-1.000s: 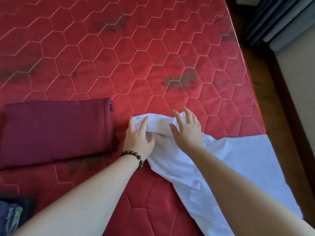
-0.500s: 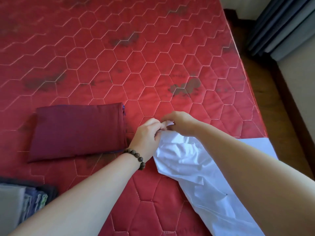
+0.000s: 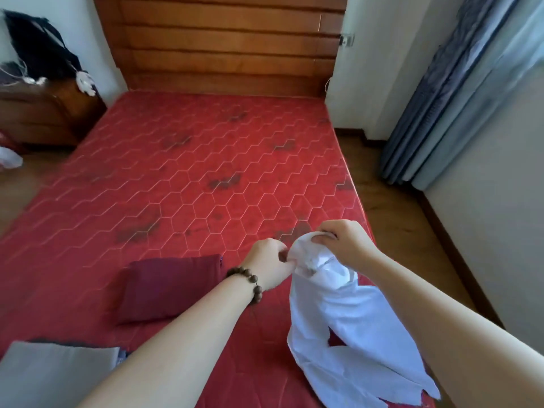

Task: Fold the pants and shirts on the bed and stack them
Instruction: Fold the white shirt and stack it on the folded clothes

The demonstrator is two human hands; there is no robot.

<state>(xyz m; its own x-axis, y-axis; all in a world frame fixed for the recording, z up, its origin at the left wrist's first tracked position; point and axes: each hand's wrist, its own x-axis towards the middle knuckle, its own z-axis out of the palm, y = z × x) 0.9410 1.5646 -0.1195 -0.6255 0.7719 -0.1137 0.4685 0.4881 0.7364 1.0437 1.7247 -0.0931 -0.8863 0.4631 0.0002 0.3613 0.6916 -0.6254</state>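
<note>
Red quilted mattress [image 3: 182, 184] fills the room between a wooden headboard [image 3: 223, 39] and grey curtains [image 3: 459, 92] on the right side. Half a second ago the white shirt [image 3: 347, 325] lay flat on the bed and both hands were only gathering its top edge; now this edge is lifted off the bed and the cloth hangs down from the hands, with its lower part touching the mattress near the front edge. The left hand [image 3: 269, 267], with a bead bracelet [image 3: 250, 282] on the wrist, pinches the cloth at one side with curled fingers. The right hand [image 3: 343, 241] grips the bunched top just beside it. It may be the collar or a shoulder, but the folds hide which part.

I judge that the shirt is being raised to shake it open before folding, so its fold is not yet begun. A dark red folded garment [image 3: 170, 287] lies to the left, and a grey folded piece [image 3: 56, 372] near the front corner.
</note>
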